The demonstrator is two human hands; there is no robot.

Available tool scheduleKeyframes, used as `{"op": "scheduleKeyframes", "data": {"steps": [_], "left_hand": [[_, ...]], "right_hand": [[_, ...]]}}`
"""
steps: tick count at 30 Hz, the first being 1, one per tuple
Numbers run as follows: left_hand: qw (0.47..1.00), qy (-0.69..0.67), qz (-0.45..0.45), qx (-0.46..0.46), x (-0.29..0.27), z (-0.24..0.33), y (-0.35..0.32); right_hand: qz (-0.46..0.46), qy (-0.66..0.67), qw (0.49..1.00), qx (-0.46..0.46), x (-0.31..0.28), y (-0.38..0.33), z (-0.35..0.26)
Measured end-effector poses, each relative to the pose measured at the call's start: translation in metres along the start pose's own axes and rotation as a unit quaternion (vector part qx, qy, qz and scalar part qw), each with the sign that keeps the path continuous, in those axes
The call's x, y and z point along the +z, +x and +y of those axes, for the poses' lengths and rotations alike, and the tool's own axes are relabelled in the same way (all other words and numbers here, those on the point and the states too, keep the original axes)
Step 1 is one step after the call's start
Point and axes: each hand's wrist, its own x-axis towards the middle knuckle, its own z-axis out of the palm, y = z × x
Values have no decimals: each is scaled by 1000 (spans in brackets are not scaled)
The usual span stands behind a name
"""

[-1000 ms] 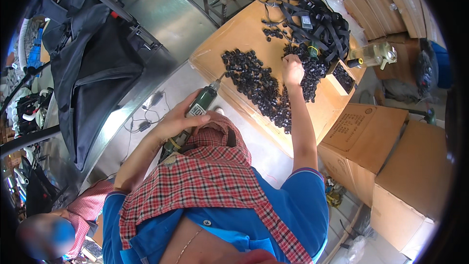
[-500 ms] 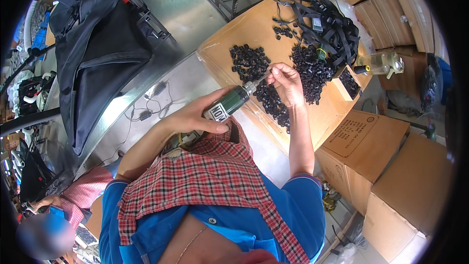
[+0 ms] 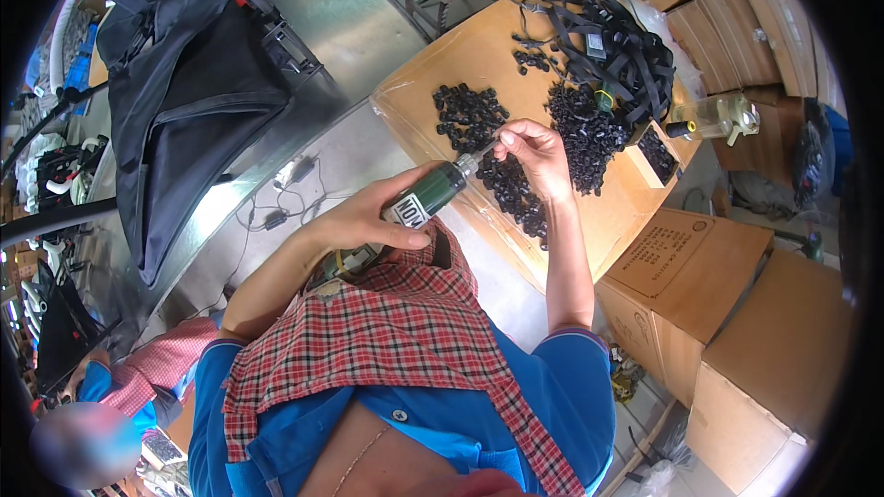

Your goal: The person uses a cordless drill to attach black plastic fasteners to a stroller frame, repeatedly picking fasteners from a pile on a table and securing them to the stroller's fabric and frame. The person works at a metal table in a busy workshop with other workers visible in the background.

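Observation:
My left hand [image 3: 391,216] is wrapped round the green body of an electric screwdriver [image 3: 433,198], held tilted in front of my apron with its metal nose pointing up and right. My right hand [image 3: 536,158] pinches at the far end of the thin bit [image 3: 486,149] that sticks out of the nose. Whether a small part sits between those fingertips is hidden. Below and around the right hand, piles of small black plastic parts [image 3: 470,115] lie on a cardboard-covered table [image 3: 428,78].
A tangle of black straps [image 3: 635,55] and an open small box [image 3: 645,166] of black parts are on the table, beside a clear bottle [image 3: 727,118]. Cartons [image 3: 691,262] stand at right. Black fabric [image 3: 203,101] hangs over a metal table [image 3: 359,18]. Another person [image 3: 170,354] is at lower left.
My right fingertips have shifted slightly left, closer to the screwdriver's nose. The left hand keeps its hold. The other person at lower left has moved an arm.

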Motion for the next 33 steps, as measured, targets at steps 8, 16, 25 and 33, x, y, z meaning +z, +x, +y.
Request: {"op": "scheduleKeyframes", "data": {"steps": [8,16,25,33], "left_hand": [[1000,10,-3,3,1,-8,2],[999,8,-19,-28,7,-1,-1],[993,-92,-68,30,1,-4,-1],[987,-134,-60,71,-2,6,-10]], "right_hand": [[-4,-36,999,9,-3,-5,-1],[0,10,1000,5,-6,-17,12],[203,-356,911,-56,-75,2,8],[183,-756,628,-32,-160,-3,50]]}}
